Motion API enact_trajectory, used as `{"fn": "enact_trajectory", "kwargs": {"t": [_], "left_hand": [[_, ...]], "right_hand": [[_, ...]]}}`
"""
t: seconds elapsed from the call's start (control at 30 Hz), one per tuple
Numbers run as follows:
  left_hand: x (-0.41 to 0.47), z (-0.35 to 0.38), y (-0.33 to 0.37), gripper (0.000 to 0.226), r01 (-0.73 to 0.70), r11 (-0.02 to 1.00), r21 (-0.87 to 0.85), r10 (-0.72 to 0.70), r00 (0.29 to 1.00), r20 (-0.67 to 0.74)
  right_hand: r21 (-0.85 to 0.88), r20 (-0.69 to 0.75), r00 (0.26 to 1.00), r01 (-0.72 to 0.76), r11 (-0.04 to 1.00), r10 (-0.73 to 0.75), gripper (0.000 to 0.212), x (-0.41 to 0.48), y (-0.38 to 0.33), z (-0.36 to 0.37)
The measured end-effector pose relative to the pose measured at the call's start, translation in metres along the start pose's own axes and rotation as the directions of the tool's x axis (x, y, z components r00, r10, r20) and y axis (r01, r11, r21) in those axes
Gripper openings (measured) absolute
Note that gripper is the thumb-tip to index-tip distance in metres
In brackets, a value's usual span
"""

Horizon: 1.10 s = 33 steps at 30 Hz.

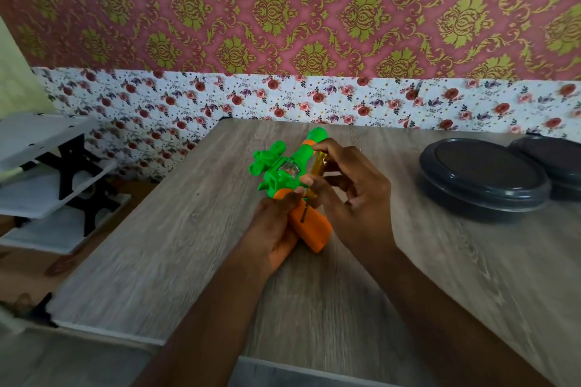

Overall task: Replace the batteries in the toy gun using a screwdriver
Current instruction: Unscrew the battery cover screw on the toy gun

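A green toy gun [283, 166] with an orange grip [311, 229] is held above the middle of the wooden table [157, 245], barrel pointing away. My left hand [270, 229] grips it from below at the orange grip. My right hand [352, 188] holds a screwdriver [317, 173] with a clear yellow handle. Its thin metal shaft slants down and its tip touches the side of the orange grip. No batteries are in sight.
Two dark grey round lidded containers [481, 179] stand on the table at the right, near the floral wall. A white shelf rack with black brackets [53, 173] stands off the table's left edge.
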<state>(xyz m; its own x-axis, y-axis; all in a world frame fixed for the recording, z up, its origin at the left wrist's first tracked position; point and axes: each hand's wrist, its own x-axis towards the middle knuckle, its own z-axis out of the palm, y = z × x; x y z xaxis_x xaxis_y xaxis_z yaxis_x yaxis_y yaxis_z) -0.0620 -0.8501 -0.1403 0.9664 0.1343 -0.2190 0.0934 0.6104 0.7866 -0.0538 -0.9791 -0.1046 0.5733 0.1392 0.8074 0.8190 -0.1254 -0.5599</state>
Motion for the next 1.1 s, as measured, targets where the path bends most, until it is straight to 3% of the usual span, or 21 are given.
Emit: {"fn": "enact_trajectory", "kwargs": {"t": [0.23,0.37,0.67,0.97,1.1], "left_hand": [[0.0020,0.0000,-0.0003,0.016,-0.011,1.000,0.009,0.011,0.999,0.034],[0.0023,-0.0015,-0.0016,0.020,-0.043,0.999,-0.006,0.044,0.999,0.032],[0.0075,-0.0064,-0.0048,0.019,-0.047,0.999,0.002,0.047,0.998,0.038],[0.0046,-0.0046,-0.0033,0.021,-0.055,0.998,0.007,0.055,0.997,0.062],[0.0056,-0.0061,-0.0045,0.021,-0.056,0.998,0.019,0.055,0.996,0.074]], "right_hand": [[0.076,0.050,0.997,-0.055,0.996,0.052,0.034,0.0022,0.0012,-0.0039],[0.180,0.090,0.994,-0.078,0.981,0.062,0.038,0.0003,0.0000,-0.0010],[0.039,-0.005,1.000,0.028,0.999,-0.028,0.030,0.0002,0.0045,0.0004],[0.183,0.041,0.998,-0.048,0.982,0.041,0.025,0.0011,0.0001,-0.0010],[0.136,0.011,1.000,-0.002,0.991,0.001,0.026,0.0032,0.0004,0.0011]]}}
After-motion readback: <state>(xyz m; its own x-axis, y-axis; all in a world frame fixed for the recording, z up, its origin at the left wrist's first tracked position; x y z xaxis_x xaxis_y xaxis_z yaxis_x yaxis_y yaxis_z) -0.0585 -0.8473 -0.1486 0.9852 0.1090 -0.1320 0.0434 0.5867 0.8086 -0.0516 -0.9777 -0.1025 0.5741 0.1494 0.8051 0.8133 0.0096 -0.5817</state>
